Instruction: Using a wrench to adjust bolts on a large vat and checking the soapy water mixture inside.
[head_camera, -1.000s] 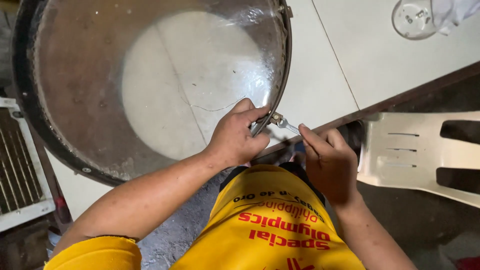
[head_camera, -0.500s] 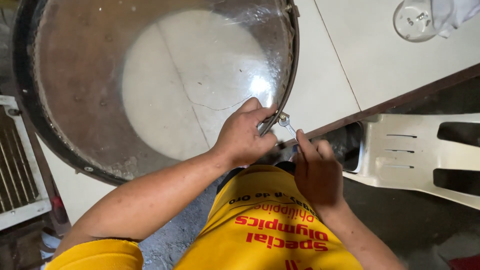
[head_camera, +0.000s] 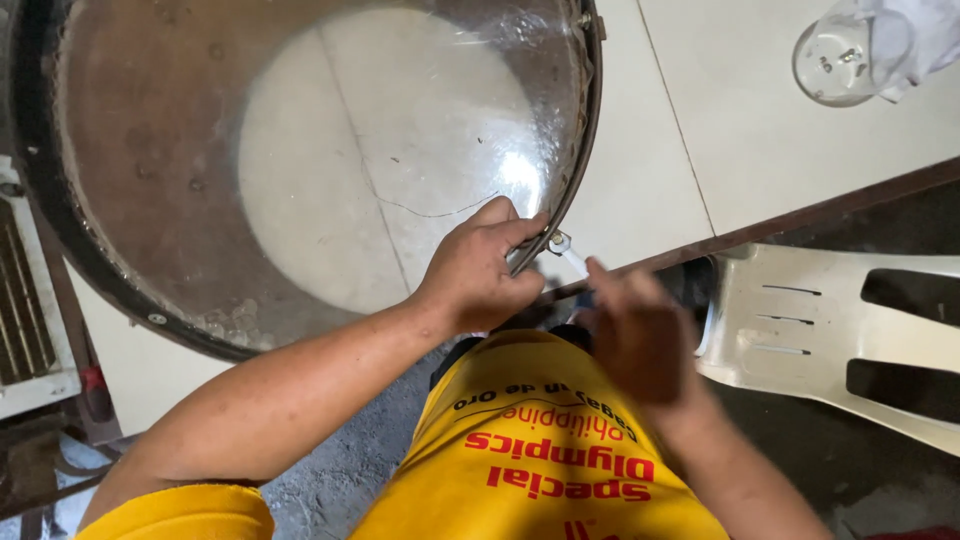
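We look down from above at our two bare hands working on the near edge of a large round basin (head_camera: 200, 150), dark and rusty along its metal wall, with a clear bottom through which the pale tiled floor (head_camera: 680, 130) shows. Our left hand (head_camera: 485, 265) has its fingers curled together and clamped on the basin's rim, thumb on the outer side, holding the rim in place. Just beside that grip, on the outside of the rim, a small bolt with a nut (head_camera: 558, 242) sticks out. Our right hand (head_camera: 640, 335) is blurred with motion, close to the bolt; a thin light tool (head_camera: 576, 262) seems to run from it toward the nut, but we cannot tell how its fingers are closed or exactly what they hold. Behind it lies a cream plastic chair (head_camera: 800, 330), tipped over on the darker ground. A clear glass jar (head_camera: 840, 60) with small parts inside rests well apart at the top right. In our judgement, the tool could slip off the small nut and strike the left fingers just beside it, and the freed nut could drop onto the dark ground and be hard to find.
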